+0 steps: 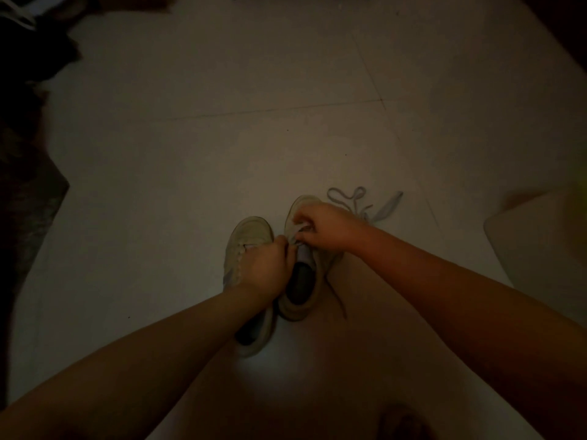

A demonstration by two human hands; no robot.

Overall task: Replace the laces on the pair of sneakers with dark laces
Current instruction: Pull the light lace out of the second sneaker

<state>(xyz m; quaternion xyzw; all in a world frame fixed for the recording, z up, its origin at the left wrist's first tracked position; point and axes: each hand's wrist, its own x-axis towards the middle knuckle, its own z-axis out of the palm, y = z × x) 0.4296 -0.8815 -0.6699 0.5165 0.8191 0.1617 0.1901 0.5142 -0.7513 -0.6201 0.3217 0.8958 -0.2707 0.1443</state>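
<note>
Floor [222, 106]: pale tiles with thin grout lines, dimly lit; it carries everything here.
Dark clutter [28, 160]: a shadowed mass along the left edge, too dark to identify.
Pale block [540, 246]: a light, rounded-cornered shape at the right edge, well apart from the shoes; what it is cannot be told.
Loose pale lace [365, 201]: lies in loops on the floor just beyond and right of the right sneaker, partly hidden behind the right wrist.
Dark lace [338, 300]: a thin dark strand trails on the floor from the near right side of the right sneaker.
Obstructions: both forearms cross the lower frame; the left forearm covers the rear part of the left sneaker, and the hands hide most of the eyelet area of the right one.
Left sneaker [244, 246]: pale, low-cut, toe pointing away, pale lacing visible along its throat; beside and touching the other shoe.
Right sneaker [305, 281]: pale, with a dark inner lining and open mouth, a lighter tongue showing; toe pointing away.
Left hand [263, 268]: fingers curled, pinching a pale lace at the throat of the right sneaker.
Right hand [324, 227]: fingers curled, pinching the same pale lace over the forepart of the right sneaker, close to the left hand.
</note>
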